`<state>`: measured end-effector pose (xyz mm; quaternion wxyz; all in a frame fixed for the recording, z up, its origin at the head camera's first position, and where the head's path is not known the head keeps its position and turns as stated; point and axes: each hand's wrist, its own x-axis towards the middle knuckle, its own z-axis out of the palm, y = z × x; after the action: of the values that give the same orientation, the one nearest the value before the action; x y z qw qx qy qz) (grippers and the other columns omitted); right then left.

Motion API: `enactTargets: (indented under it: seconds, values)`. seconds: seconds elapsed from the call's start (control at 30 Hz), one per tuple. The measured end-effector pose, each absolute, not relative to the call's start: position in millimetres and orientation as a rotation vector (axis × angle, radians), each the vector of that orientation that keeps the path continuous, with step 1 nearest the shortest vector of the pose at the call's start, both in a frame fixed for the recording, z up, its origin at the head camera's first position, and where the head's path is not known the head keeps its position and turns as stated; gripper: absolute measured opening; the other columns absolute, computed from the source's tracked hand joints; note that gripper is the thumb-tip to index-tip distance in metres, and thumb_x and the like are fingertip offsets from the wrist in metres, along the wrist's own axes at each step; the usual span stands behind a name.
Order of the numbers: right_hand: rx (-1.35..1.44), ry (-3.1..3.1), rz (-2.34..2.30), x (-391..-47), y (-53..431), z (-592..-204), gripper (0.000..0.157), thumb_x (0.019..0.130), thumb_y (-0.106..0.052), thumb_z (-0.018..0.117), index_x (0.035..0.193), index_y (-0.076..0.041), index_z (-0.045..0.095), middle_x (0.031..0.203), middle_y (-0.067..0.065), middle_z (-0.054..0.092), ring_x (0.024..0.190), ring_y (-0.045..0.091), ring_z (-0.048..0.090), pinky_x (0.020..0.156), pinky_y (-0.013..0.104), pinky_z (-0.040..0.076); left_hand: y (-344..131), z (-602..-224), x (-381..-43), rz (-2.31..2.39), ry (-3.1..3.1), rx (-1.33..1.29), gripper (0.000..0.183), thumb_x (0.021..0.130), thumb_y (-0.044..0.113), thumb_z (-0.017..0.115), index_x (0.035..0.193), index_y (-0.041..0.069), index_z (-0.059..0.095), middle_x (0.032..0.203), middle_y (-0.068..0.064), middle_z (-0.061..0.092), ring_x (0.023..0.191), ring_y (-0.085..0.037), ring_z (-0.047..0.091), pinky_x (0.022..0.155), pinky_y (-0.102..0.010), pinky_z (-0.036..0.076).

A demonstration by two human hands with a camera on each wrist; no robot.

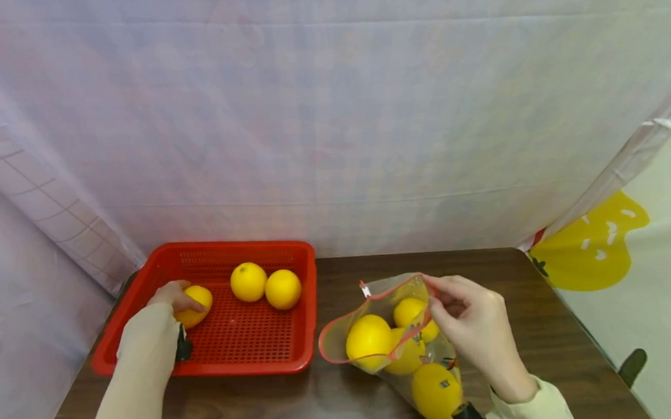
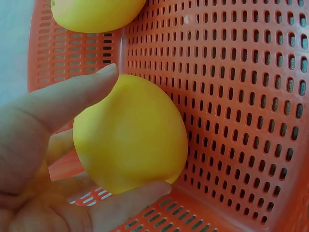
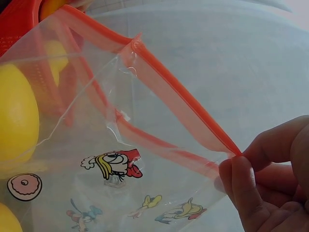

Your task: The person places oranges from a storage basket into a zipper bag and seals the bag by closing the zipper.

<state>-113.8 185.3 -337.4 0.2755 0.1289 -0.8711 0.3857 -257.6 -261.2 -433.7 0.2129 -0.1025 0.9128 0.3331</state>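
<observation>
1. The left hand [image 1: 172, 297] curls thumb and fingers round a ball-shaped yellow fruit [image 2: 130, 135] in the red basket [image 1: 235, 365].
2. To those fingers' right, a clear bag [image 3: 164, 181] gapes.
3. The right hand [image 1: 479, 317], nearer it, pinches its rim; cartoon prints [image 3: 117, 163] sit left of that grip, no legible writing.

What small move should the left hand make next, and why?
Probably lift the round yellow fruit from the red slotted basket toward the clear zip bag: the left hand grips it, while the right hand pinches the open bag's red rim.
</observation>
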Motion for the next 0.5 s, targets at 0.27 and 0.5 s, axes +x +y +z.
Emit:
enactTargets:
  seconds: [0.27,0.5]
  values:
    - [0.35,-2.333,1.043,-113.3,185.2,-337.3,0.028,0.07,0.012,0.066,0.096,0.0,0.07,0.078,0.001,0.066,0.059,0.002,0.057,0.051,0.014,0.047,-261.4,-431.8,-257.2,0.798,2.62,-0.235,0.076,0.072,0.018,0.074,0.13,-0.009,0.033,0.122,-0.035,0.038,0.102,-0.041,0.042,0.088,-0.05,0.039]
    - [0.348,-2.338,1.052,-112.9,185.0,-336.7,0.027,0.07,0.011,0.066,0.096,0.001,0.07,0.078,0.001,0.066,0.059,0.003,0.056,0.05,0.015,0.047,-261.7,-430.0,-254.8,0.776,2.633,-0.222,0.073,0.072,0.017,0.074,0.129,-0.008,0.036,0.12,-0.034,0.04,0.099,-0.041,0.043,0.085,-0.05,0.04]
